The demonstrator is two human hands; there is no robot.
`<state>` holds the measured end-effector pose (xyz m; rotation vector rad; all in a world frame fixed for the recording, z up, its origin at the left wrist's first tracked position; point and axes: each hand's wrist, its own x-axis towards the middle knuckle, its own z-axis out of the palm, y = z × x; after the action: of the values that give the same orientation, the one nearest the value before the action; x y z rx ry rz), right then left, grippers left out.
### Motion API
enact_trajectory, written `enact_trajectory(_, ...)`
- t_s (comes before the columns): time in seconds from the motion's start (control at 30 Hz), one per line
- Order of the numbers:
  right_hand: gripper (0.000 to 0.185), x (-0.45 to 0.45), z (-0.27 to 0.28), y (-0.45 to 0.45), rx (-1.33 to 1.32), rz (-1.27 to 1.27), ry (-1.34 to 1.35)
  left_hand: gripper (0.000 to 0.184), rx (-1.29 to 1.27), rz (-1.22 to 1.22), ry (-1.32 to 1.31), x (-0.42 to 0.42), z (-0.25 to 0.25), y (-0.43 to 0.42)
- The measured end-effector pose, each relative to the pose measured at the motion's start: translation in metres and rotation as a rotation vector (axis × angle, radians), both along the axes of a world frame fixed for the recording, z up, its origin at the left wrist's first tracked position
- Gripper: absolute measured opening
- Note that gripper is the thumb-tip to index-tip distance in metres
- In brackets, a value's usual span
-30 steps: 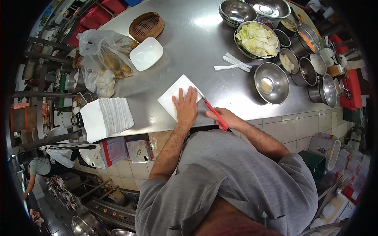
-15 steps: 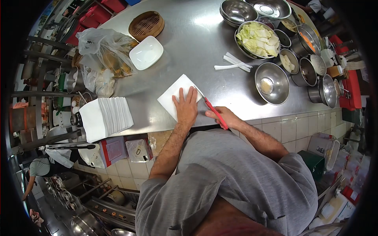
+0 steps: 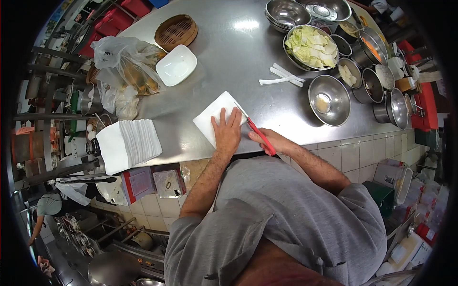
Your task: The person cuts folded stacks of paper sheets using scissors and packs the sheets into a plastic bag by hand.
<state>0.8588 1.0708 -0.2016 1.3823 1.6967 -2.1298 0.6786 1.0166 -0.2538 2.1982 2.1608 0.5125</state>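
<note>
A folded white paper napkin [image 3: 208,116] lies turned like a diamond near the front edge of the steel table. My left hand [image 3: 227,133] presses flat on it with the fingers spread. Red-handled scissors [image 3: 259,133] are gripped in my right hand [image 3: 273,142], their blades at the napkin's right edge. Whether the blades are apart is too small to tell. Farther right, several white paper strips [image 3: 282,77] lie crossed over one another. To the left stands a stack of white napkins [image 3: 138,143].
Behind the napkin are a white dish [image 3: 176,66], a bamboo steamer [image 3: 175,32] and a plastic bag [image 3: 126,59]. A steel bowl [image 3: 329,100], a bowl of cut cabbage [image 3: 311,46] and several pots fill the right side. A co-worker [image 3: 47,205] bends at lower left.
The napkin and my left hand have shifted slightly to the right. My right hand keeps its grip on the scissors in nearly the same place.
</note>
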Motion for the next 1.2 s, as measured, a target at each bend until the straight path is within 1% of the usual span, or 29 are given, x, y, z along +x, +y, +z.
enact_trajectory(0.07,0.083,0.0,-0.003,-0.002,0.001,-0.003,-0.017,0.052,0.008,0.002,-0.002,0.001,0.0,0.0)
enact_trajectory(0.13,0.08,-0.001,-0.008,-0.008,0.186,-0.002,-0.067,0.052,0.014,0.009,0.011,0.002,0.001,0.001)
enact_trajectory(0.23,0.078,-0.002,-0.005,-0.012,0.209,0.011,-0.118,0.051,0.014,0.002,0.023,0.002,0.001,0.0)
enact_trajectory(0.33,0.08,-0.002,0.004,-0.006,0.185,0.064,-0.151,0.049,0.0,-0.002,0.025,0.001,0.003,0.001)
enact_trajectory(0.53,0.082,-0.002,-0.004,0.001,0.097,0.019,-0.084,0.049,-0.034,-0.017,-0.047,0.007,0.012,-0.003)
enact_trajectory(0.63,0.082,-0.003,0.005,-0.002,0.129,0.026,-0.095,0.049,-0.037,-0.015,-0.03,0.007,0.011,-0.003)
enact_trajectory(0.77,0.083,-0.002,0.004,-0.008,0.152,0.046,-0.129,0.048,-0.025,-0.022,-0.04,0.007,0.01,-0.003)
enact_trajectory(0.83,0.083,-0.002,0.005,-0.008,0.205,0.036,-0.121,0.047,-0.042,-0.025,-0.043,0.007,0.011,-0.004)
enact_trajectory(1.03,0.082,-0.003,0.002,0.0,0.119,-0.002,-0.071,0.048,-0.107,-0.033,-0.138,0.013,0.026,-0.008)
enact_trajectory(1.17,0.08,-0.001,0.007,-0.001,0.157,0.006,-0.084,0.048,-0.113,-0.035,-0.153,0.013,0.026,-0.01)
enact_trajectory(1.2,0.078,0.0,0.006,0.0,0.166,0.025,-0.107,0.045,-0.111,-0.045,-0.152,0.013,0.026,-0.01)
